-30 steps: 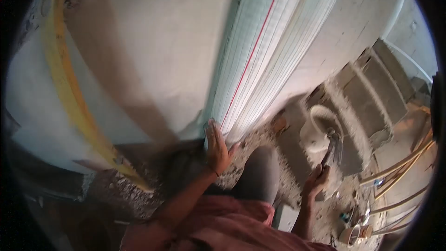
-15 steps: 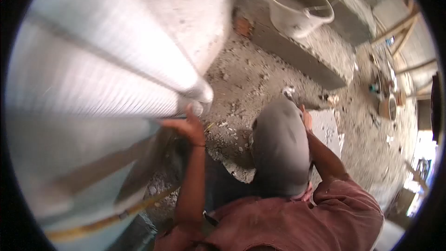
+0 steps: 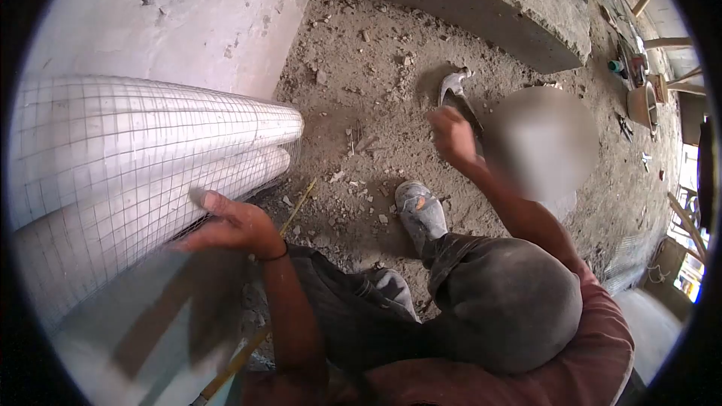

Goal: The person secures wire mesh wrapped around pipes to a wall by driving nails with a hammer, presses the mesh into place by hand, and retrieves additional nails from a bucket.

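My left hand (image 3: 237, 227) is open against the lower edge of a roll of wire mesh (image 3: 162, 158), its fingers stretched along the grid. The square mesh is around long pale rolls lying at the left. My right hand (image 3: 453, 137) is raised over the dirt floor with its fingers curled; what they hold, if anything, is hidden. Just behind it is a tool with a pale, curved end (image 3: 453, 84) and a dark, narrow part, apparently on the ground. Its kind is unclear.
A pale wall (image 3: 195, 22) rises behind the rolls. Rubble covers the floor (image 3: 353, 105), with a concrete ledge (image 3: 481, 19) at the back. A yellow strip (image 3: 301, 207) lies near my left wrist. A bucket (image 3: 641, 105) and tools are at the right. One round patch is blurred.
My view has shifted downward and steadied. The left hand has moved off the roll ends to the mesh's lower edge. My right hand has left the knee area and come up near the tool.
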Demonstrator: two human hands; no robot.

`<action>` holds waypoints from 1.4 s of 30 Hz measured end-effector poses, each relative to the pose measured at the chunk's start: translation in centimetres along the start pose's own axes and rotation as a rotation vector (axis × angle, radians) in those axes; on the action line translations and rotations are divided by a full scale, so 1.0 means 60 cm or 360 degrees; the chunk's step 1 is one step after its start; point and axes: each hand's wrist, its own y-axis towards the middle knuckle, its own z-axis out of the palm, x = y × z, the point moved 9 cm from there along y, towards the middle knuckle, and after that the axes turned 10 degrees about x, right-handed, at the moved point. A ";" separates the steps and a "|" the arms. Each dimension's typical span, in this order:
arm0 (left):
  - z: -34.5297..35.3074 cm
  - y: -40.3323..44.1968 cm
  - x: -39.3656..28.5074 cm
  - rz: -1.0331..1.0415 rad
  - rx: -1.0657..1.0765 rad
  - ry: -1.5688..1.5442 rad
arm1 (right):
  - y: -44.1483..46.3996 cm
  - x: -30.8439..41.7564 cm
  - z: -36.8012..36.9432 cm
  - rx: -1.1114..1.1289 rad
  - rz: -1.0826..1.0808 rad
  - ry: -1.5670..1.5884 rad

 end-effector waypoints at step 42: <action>0.008 -0.009 0.001 -0.0150 -0.0500 0.0342 | 0.154 0.285 0.059 0.0737 -0.0564 0.0733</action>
